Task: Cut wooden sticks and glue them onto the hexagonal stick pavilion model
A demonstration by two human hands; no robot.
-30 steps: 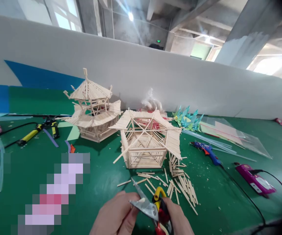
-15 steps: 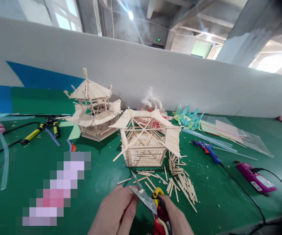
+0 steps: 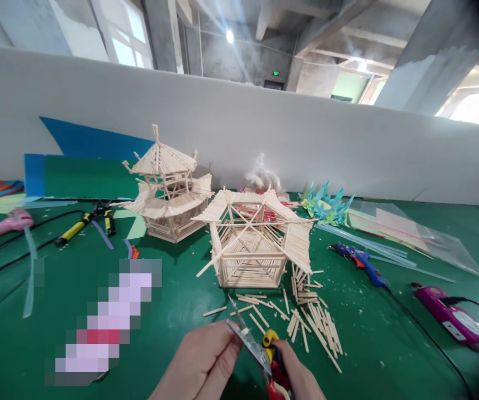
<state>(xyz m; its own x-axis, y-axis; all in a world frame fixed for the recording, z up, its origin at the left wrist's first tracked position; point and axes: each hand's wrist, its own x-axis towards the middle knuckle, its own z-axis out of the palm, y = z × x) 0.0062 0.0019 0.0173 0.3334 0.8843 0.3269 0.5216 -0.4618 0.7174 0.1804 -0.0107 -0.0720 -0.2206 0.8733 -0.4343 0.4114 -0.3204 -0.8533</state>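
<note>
Lower centre: the right hand point(image 3: 298, 371) grips one pair of scissors point(image 3: 261, 354); the left hand point(image 3: 206, 358) pinches one pale bit point(image 3: 245, 331). Centre: two models point(image 3: 250, 261).

Green tabletop point(image 3: 172, 300), pale crumbs scattered. Two stick builds on it: tiered pagoda point(image 3: 165, 161) left of centre, open-topped frame point(image 3: 252, 255) just beside it. Loose sticks point(image 3: 324, 328) spread in front and right of the frame. Right side: teal paper foliage point(image 3: 326, 204), clear strips point(image 3: 368, 242), plastic sleeve point(image 3: 443, 239), blue glue gun point(image 3: 362, 263), magenta box point(image 3: 451, 316) with cable. Left side: pink tool point(image 3: 6, 225), yellow-black tool point(image 3: 72, 229), pixelated item point(image 3: 110, 316), unreadable.
</note>
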